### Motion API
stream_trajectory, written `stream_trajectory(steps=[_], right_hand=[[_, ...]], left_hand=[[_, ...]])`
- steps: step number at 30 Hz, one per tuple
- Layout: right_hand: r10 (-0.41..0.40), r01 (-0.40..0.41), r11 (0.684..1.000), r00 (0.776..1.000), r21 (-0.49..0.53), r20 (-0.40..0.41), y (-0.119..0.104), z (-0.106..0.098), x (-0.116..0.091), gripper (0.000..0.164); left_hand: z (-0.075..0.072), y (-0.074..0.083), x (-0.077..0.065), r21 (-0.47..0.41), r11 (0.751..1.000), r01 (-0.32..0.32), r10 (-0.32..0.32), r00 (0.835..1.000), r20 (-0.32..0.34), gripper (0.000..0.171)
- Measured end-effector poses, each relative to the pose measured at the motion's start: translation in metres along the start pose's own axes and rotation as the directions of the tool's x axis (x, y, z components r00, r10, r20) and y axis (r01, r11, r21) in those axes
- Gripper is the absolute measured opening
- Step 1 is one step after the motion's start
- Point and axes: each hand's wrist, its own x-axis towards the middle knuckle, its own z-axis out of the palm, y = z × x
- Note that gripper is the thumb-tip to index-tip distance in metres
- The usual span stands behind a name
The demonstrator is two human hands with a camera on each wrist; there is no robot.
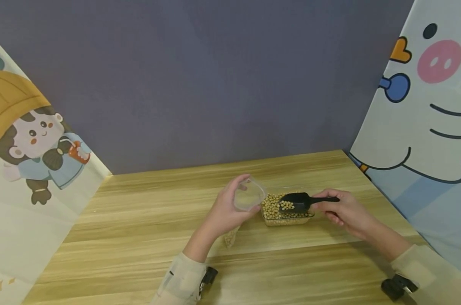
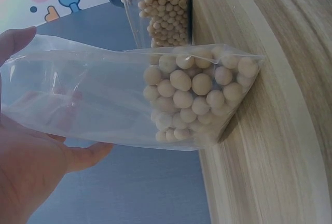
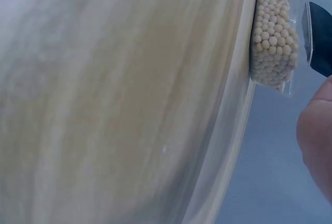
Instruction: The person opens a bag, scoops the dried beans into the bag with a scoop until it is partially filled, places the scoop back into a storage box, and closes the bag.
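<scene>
My left hand (image 1: 224, 212) holds a clear plastic bag (image 2: 111, 99) by its mouth, which is spread wide between thumb and fingers. Round pale soybeans (image 2: 199, 86) fill the bottom of the bag, which stands on or just above the table. Pinched by its handle in my right hand (image 1: 346, 212) is a black scoop (image 1: 300, 202) with some soybeans in it. The scoop is over a clear rectangular container (image 1: 287, 222) full of soybeans (image 1: 270, 206), right of the bag. In the right wrist view only part of the hand and the scoop (image 3: 320, 37) shows.
The wooden table (image 1: 146, 228) extends left of and in front of the hands. A dark grey panel (image 1: 215, 84) rises behind its back edge. Printed cartoon panels stand at the left (image 1: 9, 228) and right (image 1: 443, 169) sides.
</scene>
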Motion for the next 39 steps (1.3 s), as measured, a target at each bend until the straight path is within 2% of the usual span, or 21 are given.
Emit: stream_trajectory(steps=[9, 12, 16, 21, 24, 28, 34, 39], right_hand=[[-0.013, 0.013, 0.999, 1.0, 0.051, -0.006, -0.004, -0.004, -0.002, 0.034], [-0.033, 0.033, 0.997, 0.999, 0.068, 0.002, -0.014, -0.007, -0.003, 0.03], [-0.068, 0.066, 0.994, 0.998, 0.083, 0.015, -0.042, -0.009, -0.005, 0.03], [-0.084, 0.084, 0.996, 0.996, 0.034, 0.014, -0.089, 0.0, -0.008, 0.038], [-0.086, 0.086, 0.995, 0.996, -0.041, 0.006, -0.113, 0.012, -0.007, 0.042], [-0.064, 0.068, 0.987, 0.997, -0.146, 0.036, -0.138, 0.03, -0.003, 0.046], [0.028, 0.0, 0.965, 0.994, -0.263, 0.104, -0.162, 0.051, 0.003, 0.043], [0.04, -0.001, 0.955, 0.991, -0.297, 0.124, -0.166, 0.056, 0.003, 0.04]], left_hand=[[0.001, 0.0, 0.001, -0.001, 1.0, -0.013, 0.013, 1.0, 0.002, 0.083], [0.001, 0.0, 0.001, -0.002, 1.0, -0.015, 0.015, 1.0, 0.001, 0.083], [0.002, 0.0, 0.002, -0.01, 1.0, -0.021, 0.021, 1.0, 0.006, 0.082], [0.002, 0.0, 0.003, -0.023, 0.999, -0.028, 0.028, 1.0, 0.01, 0.082], [0.002, 0.0, 0.004, -0.024, 0.999, -0.04, 0.04, 0.999, 0.01, 0.082], [0.003, 0.0, 0.004, -0.012, 0.999, -0.048, 0.048, 0.999, 0.011, 0.082], [0.003, 0.0, 0.002, -0.009, 0.999, -0.044, 0.044, 0.999, 0.007, 0.08], [0.003, -0.001, 0.002, -0.013, 0.998, -0.069, 0.069, 0.998, 0.007, 0.079]])
